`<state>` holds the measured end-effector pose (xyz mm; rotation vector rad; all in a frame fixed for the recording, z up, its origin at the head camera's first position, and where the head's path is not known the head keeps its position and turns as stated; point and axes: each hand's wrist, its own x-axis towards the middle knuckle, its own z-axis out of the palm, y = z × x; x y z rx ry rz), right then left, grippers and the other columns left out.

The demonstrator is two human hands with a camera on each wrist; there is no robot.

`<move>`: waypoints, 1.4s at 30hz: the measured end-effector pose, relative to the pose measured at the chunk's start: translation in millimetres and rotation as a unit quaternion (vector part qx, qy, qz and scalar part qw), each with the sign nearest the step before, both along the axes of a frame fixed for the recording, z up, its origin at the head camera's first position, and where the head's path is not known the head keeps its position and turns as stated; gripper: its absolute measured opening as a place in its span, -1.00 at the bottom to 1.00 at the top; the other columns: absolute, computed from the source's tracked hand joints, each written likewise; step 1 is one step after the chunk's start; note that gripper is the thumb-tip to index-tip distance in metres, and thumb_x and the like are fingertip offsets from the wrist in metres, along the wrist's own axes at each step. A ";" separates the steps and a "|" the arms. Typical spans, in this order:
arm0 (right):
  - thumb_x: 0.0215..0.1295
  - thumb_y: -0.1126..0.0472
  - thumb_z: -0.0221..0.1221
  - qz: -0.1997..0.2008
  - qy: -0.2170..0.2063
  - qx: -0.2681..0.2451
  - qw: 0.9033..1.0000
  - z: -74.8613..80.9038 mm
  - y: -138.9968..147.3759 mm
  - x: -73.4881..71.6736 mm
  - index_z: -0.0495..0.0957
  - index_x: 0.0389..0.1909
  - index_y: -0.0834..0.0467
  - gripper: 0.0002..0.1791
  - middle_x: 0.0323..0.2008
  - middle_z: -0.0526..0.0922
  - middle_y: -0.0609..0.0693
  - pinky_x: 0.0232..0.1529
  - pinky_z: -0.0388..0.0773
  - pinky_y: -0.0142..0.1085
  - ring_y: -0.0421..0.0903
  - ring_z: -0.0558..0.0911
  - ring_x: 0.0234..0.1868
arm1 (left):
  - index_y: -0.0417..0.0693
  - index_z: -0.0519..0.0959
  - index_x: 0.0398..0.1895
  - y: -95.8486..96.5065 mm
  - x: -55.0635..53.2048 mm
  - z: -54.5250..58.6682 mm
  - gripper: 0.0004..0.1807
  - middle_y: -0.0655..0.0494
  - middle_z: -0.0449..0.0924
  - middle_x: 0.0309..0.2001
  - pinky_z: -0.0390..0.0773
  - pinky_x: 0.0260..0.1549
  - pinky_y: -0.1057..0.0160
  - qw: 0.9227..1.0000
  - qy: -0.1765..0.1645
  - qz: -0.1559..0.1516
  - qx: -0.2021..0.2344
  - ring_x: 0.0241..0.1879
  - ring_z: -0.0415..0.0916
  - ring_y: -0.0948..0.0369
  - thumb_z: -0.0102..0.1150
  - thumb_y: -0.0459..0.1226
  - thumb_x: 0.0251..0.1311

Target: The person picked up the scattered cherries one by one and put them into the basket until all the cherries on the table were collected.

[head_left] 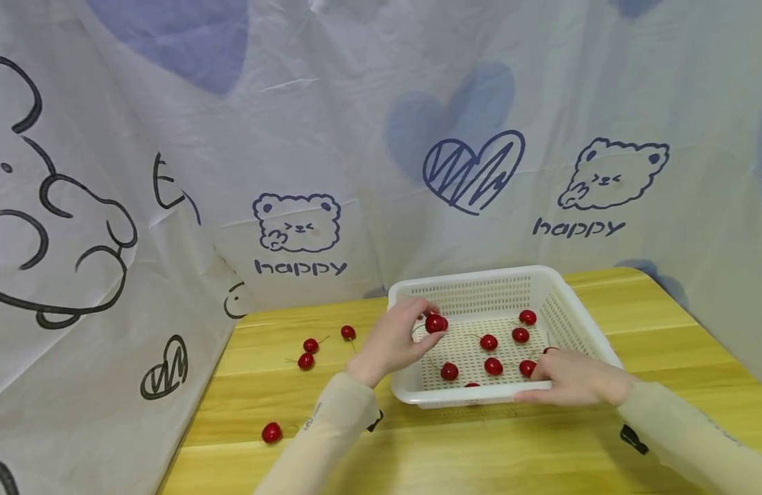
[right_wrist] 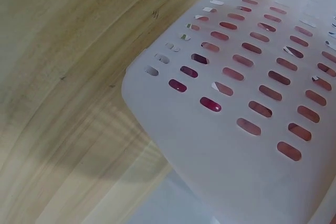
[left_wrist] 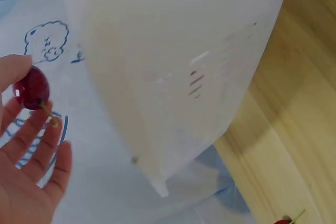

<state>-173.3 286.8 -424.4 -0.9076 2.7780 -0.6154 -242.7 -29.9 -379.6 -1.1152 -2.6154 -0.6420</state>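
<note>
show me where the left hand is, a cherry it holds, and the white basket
left hand (head_left: 393, 340): head view, on the back of the hand
cherry (left_wrist: 33, 88): left wrist view, on its red side
white basket (head_left: 443, 397): head view, on its near rim

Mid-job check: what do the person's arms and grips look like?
The left sleeve and right sleeve are long and cream-coloured. Small dark lettering runs along the left one; the right has fainter marks, too small to read. A small black piece shows near each cuff. The left grip and right grip are bare hands, without gloves.
</note>
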 end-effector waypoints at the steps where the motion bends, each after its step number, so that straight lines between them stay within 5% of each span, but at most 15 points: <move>1: 0.32 -0.30 0.18 -0.001 -0.001 0.000 1.000 -0.6 0.4 -0.2 0.36 -0.77 -0.20 -0.49 -0.78 0.08 -0.42 -0.65 0.05 -0.51 -0.47 0.03 -0.72 | -0.03 0.55 0.07 1.7 0.1 -2.0 -0.64 0.14 0.65 0.00 0.61 0.07 0.25 1.000 0.014 -0.010 0.000 0.02 0.60 0.17 0.30 -0.09 0.30; 5: 0.31 -0.31 0.17 -0.005 -0.002 0.002 1.000 -2.6 1.8 -0.7 0.35 -0.77 -0.20 -0.48 -0.78 0.09 -0.42 -0.66 0.05 -0.51 -0.46 0.03 -0.72 | 0.01 0.55 0.09 7.4 2.6 -8.8 -0.66 0.17 0.65 0.04 0.57 0.16 0.26 0.998 0.042 -0.036 -0.010 0.08 0.57 0.22 0.27 -0.11 0.31; 14: 0.31 -0.32 0.17 -0.006 0.002 0.003 1.000 -2.7 2.2 -0.4 0.36 -0.77 -0.21 -0.48 -0.78 0.10 -0.42 -0.66 0.06 -0.51 -0.46 0.04 -0.72 | 0.04 0.50 0.19 14.4 7.5 -14.0 -0.60 0.18 0.63 0.13 0.55 0.18 0.29 0.997 0.013 -0.025 -0.078 0.13 0.57 0.24 0.24 -0.11 0.33; 25: 0.32 -0.30 0.18 -0.006 -0.006 -0.003 1.000 0.2 0.9 1.0 0.35 -0.77 -0.20 -0.48 -0.78 0.10 -0.41 -0.66 0.06 -0.51 -0.47 0.04 -0.73 | 0.05 0.54 0.14 20.4 3.0 -2.8 -0.64 0.21 0.69 -0.04 0.61 -0.04 0.31 0.991 0.004 -0.027 -0.133 -0.06 0.63 0.27 0.24 -0.12 0.32; 34: 0.32 -0.31 0.18 -0.008 -0.012 -0.005 1.000 0.6 1.4 1.3 0.34 -0.77 -0.18 -0.47 -0.77 0.09 -0.40 -0.66 0.05 -0.51 -0.46 0.03 -0.73 | 0.07 0.61 0.00 33.9 -3.2 17.0 -0.76 0.28 0.69 -0.18 0.58 -0.13 0.35 0.973 -0.032 -0.033 -0.225 -0.23 0.57 0.34 0.24 -0.12 0.32; 42: 0.31 -0.31 0.18 -0.008 -0.010 -0.005 1.000 0.2 0.0 1.2 0.33 -0.78 -0.19 -0.47 -0.78 0.08 -0.42 -0.66 0.05 -0.51 -0.47 0.03 -0.73 | 0.06 0.60 0.08 39.6 -5.7 20.6 -0.69 0.23 0.72 -0.04 0.61 -0.02 0.31 0.963 -0.045 -0.028 -0.263 -0.08 0.64 0.29 0.22 -0.08 0.35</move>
